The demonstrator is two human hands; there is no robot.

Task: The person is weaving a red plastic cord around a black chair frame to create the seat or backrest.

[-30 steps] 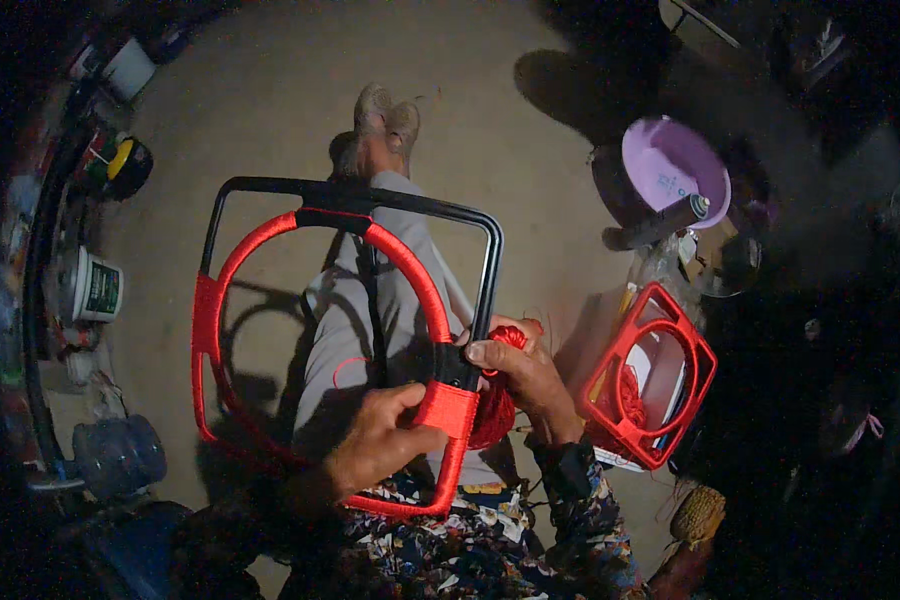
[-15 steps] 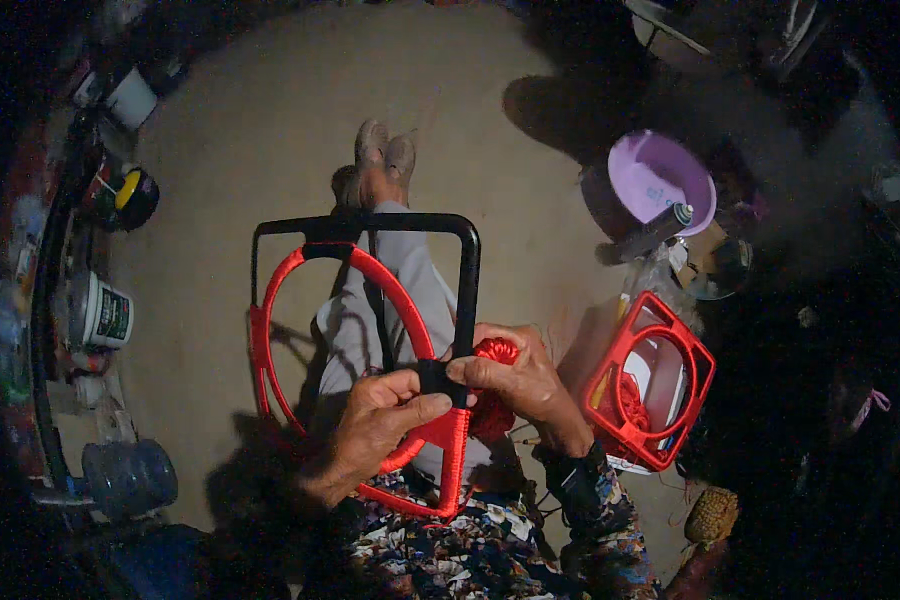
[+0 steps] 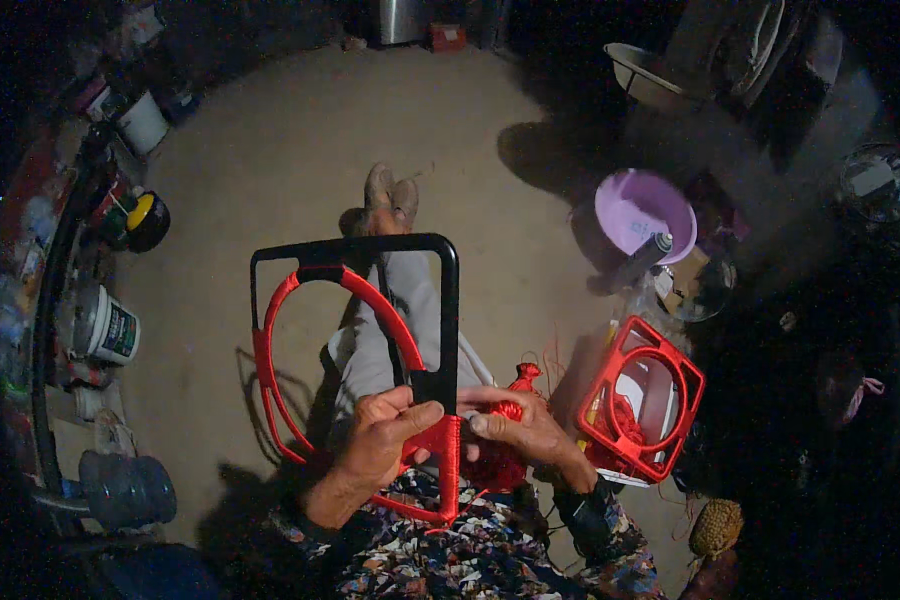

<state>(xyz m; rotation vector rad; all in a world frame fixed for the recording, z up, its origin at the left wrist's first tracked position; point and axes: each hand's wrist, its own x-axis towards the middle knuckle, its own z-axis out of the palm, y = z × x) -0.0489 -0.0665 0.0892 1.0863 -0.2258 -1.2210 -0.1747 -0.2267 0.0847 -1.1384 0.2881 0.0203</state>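
A square black frame (image 3: 449,330) with a round inner ring stands over my lap. Shiny red cord (image 3: 386,312) covers most of the ring and the frame's lower part; the upper bars are bare black. My left hand (image 3: 370,455) grips the frame's right side where ring and bar meet, thumb on top. Just right of that bar, my right hand (image 3: 530,428) is closed around a skein of red cord (image 3: 507,410). More red cord hangs below this hand, partly hidden by it. My right index finger points toward the bar.
A second red-wrapped frame (image 3: 592,402) rests on a white container to the right. Beyond it are a purple basin (image 3: 625,205) and a spray can (image 3: 642,262). Along the left lie a white bucket (image 3: 105,325), a yellow-and-black object (image 3: 147,221) and a clear water jug (image 3: 125,488).
My right hand has come off the bar and shifted slightly right and down with the cord. The left hand still grips the frame. The view has tilted a little.
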